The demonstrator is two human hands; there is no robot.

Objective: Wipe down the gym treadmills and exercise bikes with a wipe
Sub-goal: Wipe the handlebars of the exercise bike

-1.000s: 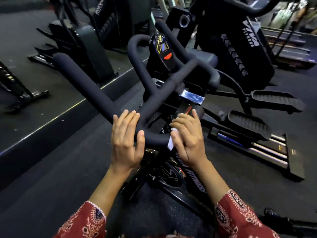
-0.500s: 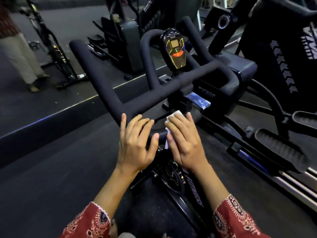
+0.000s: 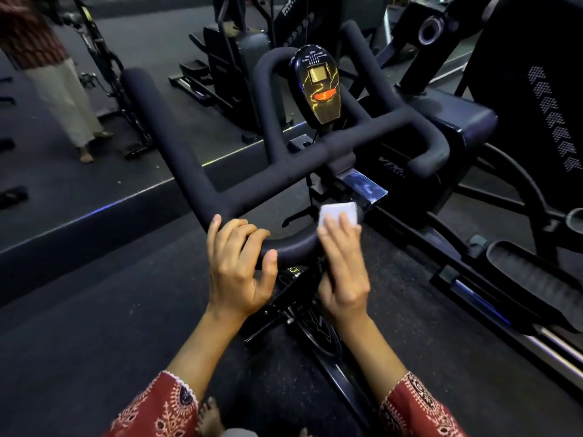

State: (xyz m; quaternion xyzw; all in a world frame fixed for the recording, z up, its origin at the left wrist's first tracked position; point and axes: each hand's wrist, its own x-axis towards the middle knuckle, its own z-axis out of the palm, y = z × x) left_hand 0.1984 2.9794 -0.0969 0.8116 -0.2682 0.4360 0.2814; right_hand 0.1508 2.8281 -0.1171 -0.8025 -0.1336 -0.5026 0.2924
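Left hand (image 3: 239, 266) grips the near loop of the handlebar (image 3: 176, 159), fingers curled over it. At its 3 o'clock, the right hand (image 3: 342, 266) presses flat fingers on the wipe (image 3: 337, 212), which has now slid farther toward 1 o'clock. The bike's wiping appears to be progressing.

No legible text. Tiny white labels atop bike console (image 3: 317, 86), too small to read; white logo on machine (image 3: 454, 127) behind, blurred.
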